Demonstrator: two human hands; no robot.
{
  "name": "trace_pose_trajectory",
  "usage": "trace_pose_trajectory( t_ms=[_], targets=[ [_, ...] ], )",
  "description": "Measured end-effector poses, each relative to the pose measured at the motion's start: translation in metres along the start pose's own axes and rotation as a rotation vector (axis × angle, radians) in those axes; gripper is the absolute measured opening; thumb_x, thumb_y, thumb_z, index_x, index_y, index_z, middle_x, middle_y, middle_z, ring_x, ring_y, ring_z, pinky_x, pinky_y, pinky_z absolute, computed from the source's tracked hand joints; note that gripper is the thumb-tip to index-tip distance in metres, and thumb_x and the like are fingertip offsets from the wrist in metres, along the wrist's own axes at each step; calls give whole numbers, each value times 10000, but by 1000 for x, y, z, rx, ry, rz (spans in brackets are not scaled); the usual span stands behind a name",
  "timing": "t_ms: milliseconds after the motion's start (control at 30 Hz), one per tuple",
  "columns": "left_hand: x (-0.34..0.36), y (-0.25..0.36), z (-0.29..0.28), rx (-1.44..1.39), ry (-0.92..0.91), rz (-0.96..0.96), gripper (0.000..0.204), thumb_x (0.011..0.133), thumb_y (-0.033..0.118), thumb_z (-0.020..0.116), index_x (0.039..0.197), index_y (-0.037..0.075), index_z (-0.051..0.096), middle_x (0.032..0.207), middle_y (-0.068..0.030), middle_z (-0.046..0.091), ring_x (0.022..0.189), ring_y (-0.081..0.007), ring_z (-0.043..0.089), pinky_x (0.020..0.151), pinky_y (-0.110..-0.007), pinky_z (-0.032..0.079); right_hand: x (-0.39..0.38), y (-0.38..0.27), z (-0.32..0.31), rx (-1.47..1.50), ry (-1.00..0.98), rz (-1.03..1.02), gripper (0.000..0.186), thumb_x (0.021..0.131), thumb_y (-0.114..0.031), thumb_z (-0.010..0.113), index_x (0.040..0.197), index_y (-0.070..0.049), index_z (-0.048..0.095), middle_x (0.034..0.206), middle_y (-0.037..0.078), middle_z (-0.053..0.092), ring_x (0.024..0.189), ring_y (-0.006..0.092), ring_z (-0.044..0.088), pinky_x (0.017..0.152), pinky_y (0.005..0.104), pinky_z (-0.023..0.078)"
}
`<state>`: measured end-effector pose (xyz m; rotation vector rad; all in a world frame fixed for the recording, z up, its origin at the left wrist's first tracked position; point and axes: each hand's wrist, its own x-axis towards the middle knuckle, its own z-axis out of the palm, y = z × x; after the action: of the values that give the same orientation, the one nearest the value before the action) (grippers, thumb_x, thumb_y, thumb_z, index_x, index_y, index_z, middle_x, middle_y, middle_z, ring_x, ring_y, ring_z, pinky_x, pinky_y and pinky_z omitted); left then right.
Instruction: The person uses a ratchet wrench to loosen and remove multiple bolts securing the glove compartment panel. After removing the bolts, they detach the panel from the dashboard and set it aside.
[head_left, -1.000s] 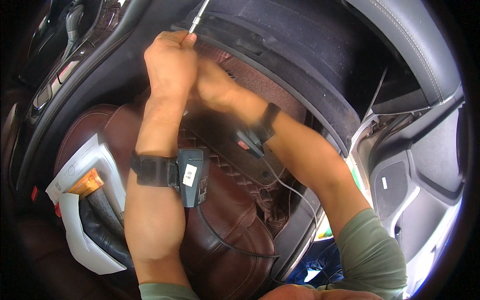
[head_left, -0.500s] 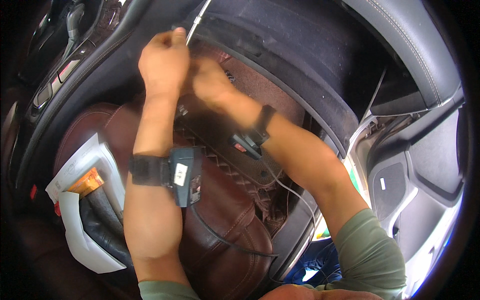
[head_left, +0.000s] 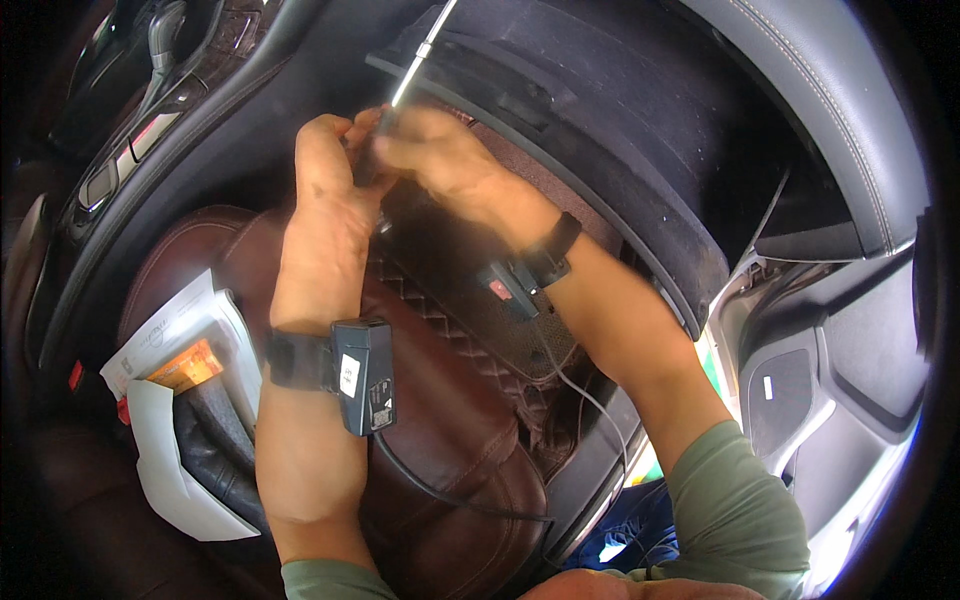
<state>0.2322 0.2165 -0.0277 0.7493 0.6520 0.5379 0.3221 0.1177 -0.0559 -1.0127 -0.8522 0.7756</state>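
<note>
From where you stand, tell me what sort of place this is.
Most likely the inside of a car, at the front footwell. A brown leather seat, a gear shifter on the centre console and an open door panel show it.

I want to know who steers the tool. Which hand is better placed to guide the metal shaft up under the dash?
Probably the right hand: its fingers pinch the screwdriver at the base of the shaft, nearest the tip. The left hand wraps the handle lower down.
</note>
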Motion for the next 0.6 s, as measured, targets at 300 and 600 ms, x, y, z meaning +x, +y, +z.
trace_pose_trajectory(
  t_ms=[300, 600],
  targets=[
    [7, -8, -5, -42, -144, -43, 383, 951, 287, 444, 1171, 31, 623, 1138, -189, 644, 1048, -320, 629, 1005, -556, 475, 3, -1, 6, -95, 139, -87, 378, 908, -221, 807, 1121, 41, 638, 1026, 106, 693, 860, 150, 693, 765, 286, 572],
    [-2, -12, -2, -70, -1, 78, 341, 929, 235, 430, 1085, 16, 638, 1070, -172, 654, 1058, -307, 620, 1005, -497, 476, 3, -10, 12, -164, 203, 5, 346, 907, -169, 808, 1137, 48, 667, 980, 86, 726, 880, 162, 699, 787, 267, 564]
  ],
)
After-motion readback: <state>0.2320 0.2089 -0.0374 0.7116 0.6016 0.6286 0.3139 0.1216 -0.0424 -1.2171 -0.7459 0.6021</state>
